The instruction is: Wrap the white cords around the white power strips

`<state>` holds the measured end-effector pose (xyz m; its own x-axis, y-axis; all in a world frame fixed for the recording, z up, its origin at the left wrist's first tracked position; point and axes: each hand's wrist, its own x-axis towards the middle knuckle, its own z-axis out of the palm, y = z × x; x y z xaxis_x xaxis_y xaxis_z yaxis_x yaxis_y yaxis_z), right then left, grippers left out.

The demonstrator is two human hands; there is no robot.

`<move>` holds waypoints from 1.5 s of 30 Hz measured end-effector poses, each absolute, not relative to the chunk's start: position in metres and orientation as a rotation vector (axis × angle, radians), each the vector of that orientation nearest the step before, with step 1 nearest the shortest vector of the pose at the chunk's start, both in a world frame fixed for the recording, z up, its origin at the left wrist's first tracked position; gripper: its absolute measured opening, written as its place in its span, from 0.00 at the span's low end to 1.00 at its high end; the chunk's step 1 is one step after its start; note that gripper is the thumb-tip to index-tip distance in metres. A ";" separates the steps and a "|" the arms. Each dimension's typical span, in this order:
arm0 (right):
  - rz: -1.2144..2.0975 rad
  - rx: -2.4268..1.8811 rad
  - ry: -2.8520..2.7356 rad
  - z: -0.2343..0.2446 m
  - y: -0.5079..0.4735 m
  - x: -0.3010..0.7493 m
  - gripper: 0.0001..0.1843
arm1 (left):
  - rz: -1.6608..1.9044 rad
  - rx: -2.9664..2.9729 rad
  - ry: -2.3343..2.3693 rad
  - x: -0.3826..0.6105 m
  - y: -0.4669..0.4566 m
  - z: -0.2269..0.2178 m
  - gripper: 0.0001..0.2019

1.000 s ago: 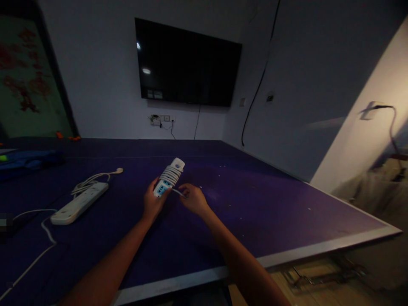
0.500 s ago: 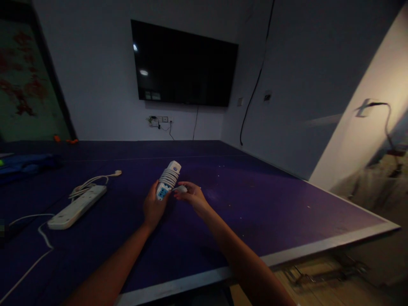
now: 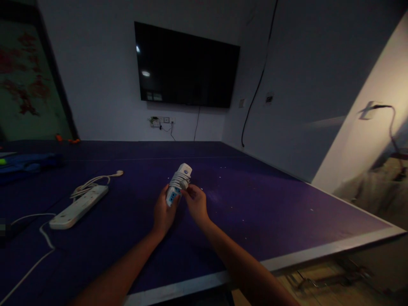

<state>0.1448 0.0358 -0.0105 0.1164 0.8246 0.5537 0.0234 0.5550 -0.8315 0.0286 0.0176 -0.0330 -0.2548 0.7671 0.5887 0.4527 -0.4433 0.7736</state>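
Observation:
My left hand grips the near end of a white power strip with blue sockets, held tilted above the dark blue table. Its white cord is wound in several turns around the strip's middle. My right hand is closed at the strip's right side, fingers pinched against the wound cord; the plug end is hidden under those fingers.
A second white power strip lies on the table to the left with its loose cord and plug. Another thin white cable trails off the left edge. A blue object lies at far left. A dark wall screen hangs ahead.
My right hand has brought the cord's loose end up against the strip's side, closing on the wound turns. The strip and both hands have shifted slightly right.

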 end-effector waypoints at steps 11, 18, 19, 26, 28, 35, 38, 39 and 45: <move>0.342 -1.012 -1.297 -0.023 0.019 0.125 0.17 | 1.514 1.747 1.203 0.051 0.011 -0.036 0.38; 0.398 -1.073 -1.315 -0.024 0.019 0.124 0.27 | 1.386 1.924 1.285 0.048 0.024 -0.054 0.46; 0.415 -1.077 -1.303 -0.023 0.020 0.126 0.27 | 1.374 1.976 1.270 0.048 0.025 -0.055 0.47; 0.471 -1.053 -1.272 -0.025 0.036 0.135 0.22 | 1.388 2.183 1.156 0.050 0.021 -0.053 0.44; 0.449 -1.055 -1.269 -0.027 0.047 0.142 0.21 | 1.370 2.196 1.222 0.050 0.018 -0.050 0.42; 0.064 -1.483 -1.457 -0.025 0.099 0.229 0.27 | 1.390 2.194 1.382 0.041 0.022 -0.051 0.37; -0.085 -1.605 -1.704 -0.025 0.113 0.280 0.27 | 1.392 2.137 1.386 0.036 0.028 -0.054 0.37; -0.117 -1.634 -1.738 -0.026 0.116 0.293 0.27 | 1.384 2.120 1.388 0.035 0.030 -0.055 0.37; -0.194 -1.769 -1.777 -0.040 0.124 0.325 0.27 | 1.325 2.073 1.387 0.034 0.032 -0.057 0.35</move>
